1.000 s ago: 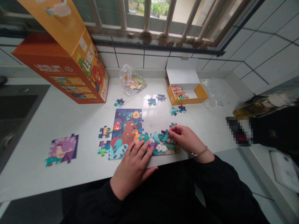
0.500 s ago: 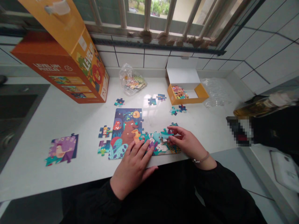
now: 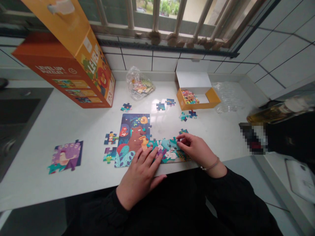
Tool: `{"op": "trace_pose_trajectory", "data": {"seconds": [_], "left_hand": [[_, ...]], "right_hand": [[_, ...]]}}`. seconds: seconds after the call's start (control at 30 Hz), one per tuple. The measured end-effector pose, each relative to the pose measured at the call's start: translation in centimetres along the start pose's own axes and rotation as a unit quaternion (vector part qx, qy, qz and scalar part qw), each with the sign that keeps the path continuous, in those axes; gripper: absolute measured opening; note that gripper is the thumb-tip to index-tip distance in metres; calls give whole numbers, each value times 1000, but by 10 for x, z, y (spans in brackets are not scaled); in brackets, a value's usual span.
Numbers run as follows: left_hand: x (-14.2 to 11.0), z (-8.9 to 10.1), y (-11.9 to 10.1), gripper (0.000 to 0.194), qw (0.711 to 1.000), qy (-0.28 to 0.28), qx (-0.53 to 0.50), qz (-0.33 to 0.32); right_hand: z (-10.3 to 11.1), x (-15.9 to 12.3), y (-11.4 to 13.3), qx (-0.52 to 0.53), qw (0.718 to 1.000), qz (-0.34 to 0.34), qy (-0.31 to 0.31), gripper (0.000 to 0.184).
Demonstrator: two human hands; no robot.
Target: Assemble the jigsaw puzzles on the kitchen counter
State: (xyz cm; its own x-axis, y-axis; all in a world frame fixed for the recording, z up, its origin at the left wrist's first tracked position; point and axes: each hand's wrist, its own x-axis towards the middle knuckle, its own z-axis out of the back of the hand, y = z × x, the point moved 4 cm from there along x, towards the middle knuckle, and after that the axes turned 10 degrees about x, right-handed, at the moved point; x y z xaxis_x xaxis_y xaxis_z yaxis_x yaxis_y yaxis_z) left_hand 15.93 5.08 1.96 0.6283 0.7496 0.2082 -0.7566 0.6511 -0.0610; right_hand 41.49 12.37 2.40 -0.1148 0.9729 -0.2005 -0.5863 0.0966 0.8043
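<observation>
L hand [image 3: 141, 178] lies, gripping nothing, on 6 o'clock edge of part-built puzzle [image 3: 134, 132] on counter [image 3: 94, 177], prob. to steady it, while R hand [image 3: 198, 149], at 3 o'clock, nears teal pc [image 3: 173, 142], can't tell if pinched.

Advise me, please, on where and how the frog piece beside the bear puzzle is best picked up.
Probably pinch the frog piece by its left edge, coming from the left: it lies flat, its right side close against the bear puzzle, while its left looks free.
</observation>
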Motion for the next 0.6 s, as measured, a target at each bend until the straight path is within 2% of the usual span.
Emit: {"op": "trace_pose_trajectory", "data": {"seconds": [0.17, 0.33, 0.5, 0.6], "left_hand": [[10, -2, -4, 68, 1000, 7, -20, -15], [32, -8, -6, 61, 996, 43, -50, -51], [44, -11, -8, 73, 997, 49, -25, -50], [44, -14, -12, 73, 997, 50, -6, -59]], "right_hand": [[0, 2, 7, -68, 997, 22, -16, 16], [-2, 5, 11, -78, 996, 33, -3, 16], [-5, 7, 13, -106, 992, 68, 0, 14], [-5, 7, 14, -114, 989, 94, -1, 15]]}}
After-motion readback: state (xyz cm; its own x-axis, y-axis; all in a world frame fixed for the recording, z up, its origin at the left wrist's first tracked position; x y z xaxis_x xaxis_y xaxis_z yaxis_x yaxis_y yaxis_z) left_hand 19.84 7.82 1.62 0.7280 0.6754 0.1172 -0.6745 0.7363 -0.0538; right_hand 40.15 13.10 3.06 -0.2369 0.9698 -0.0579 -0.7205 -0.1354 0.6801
